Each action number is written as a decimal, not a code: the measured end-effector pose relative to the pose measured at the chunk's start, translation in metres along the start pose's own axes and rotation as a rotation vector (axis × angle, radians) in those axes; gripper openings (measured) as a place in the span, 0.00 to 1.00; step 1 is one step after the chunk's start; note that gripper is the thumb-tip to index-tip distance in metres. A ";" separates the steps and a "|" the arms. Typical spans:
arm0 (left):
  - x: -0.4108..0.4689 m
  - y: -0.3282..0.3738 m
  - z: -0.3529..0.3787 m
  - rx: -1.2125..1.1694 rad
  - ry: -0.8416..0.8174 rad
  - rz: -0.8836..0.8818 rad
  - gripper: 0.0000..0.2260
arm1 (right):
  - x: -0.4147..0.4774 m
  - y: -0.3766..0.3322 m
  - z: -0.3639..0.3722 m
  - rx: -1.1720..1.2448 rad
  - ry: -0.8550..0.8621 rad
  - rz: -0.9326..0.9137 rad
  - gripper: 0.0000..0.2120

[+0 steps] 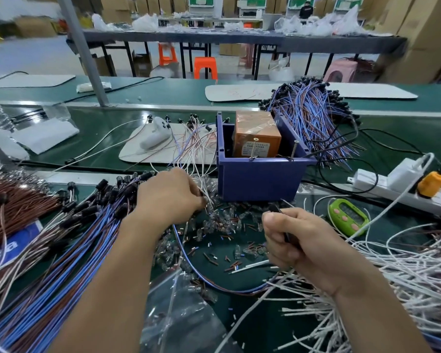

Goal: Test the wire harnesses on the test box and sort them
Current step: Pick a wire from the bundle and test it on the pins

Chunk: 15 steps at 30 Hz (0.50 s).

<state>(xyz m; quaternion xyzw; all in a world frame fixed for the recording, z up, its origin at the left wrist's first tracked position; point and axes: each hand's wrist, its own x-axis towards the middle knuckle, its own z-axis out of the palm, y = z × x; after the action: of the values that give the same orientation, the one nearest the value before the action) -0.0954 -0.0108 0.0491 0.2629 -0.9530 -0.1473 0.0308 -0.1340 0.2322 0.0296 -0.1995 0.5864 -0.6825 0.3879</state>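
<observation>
An orange test box (256, 135) sits inside a blue plastic bin (259, 178) at the middle of the green bench. My left hand (172, 197) pinches thin white wires just left of the bin, above a scatter of clear connectors (222, 220). My right hand (299, 244) grips the black end piece of a harness (275, 208) in front of the bin. A blue and brown wire loop (214, 281) curves below both hands. A pile of blue and brown harnesses (61, 238) lies at the left, and another (313, 118) behind the bin.
White wires (405, 276) pile up at the right. A green timer (348, 216) and a white power strip (402, 186) with an orange plug lie right of the bin. A white handheld device (155, 135) rests on a board behind. A clear plastic bag (183, 314) lies in front.
</observation>
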 end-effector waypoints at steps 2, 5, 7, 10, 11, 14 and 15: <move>0.000 -0.002 -0.013 -0.164 -0.059 0.049 0.07 | 0.001 0.000 0.000 0.009 0.042 -0.024 0.16; -0.014 0.009 -0.032 -0.584 -0.355 0.295 0.07 | 0.001 -0.001 0.001 0.003 0.088 -0.101 0.12; -0.024 0.021 -0.035 -0.730 -0.465 0.419 0.06 | 0.001 -0.002 0.004 -0.026 0.104 -0.182 0.07; -0.028 0.037 -0.029 -0.776 -0.452 0.474 0.07 | 0.003 -0.002 0.010 -0.069 0.203 -0.280 0.07; -0.028 0.040 -0.027 -0.782 -0.436 0.466 0.08 | 0.004 -0.003 0.013 -0.096 0.252 -0.320 0.06; -0.028 0.042 -0.025 -0.769 -0.407 0.421 0.07 | 0.005 -0.002 0.018 -0.162 0.372 -0.441 0.05; -0.028 0.041 -0.025 -0.750 -0.403 0.412 0.06 | 0.005 -0.002 0.019 -0.166 0.400 -0.456 0.04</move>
<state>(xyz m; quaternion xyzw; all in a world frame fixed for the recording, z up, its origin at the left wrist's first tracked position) -0.0884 0.0302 0.0857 0.0052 -0.8534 -0.5202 -0.0333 -0.1237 0.2158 0.0345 -0.2189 0.6450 -0.7273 0.0842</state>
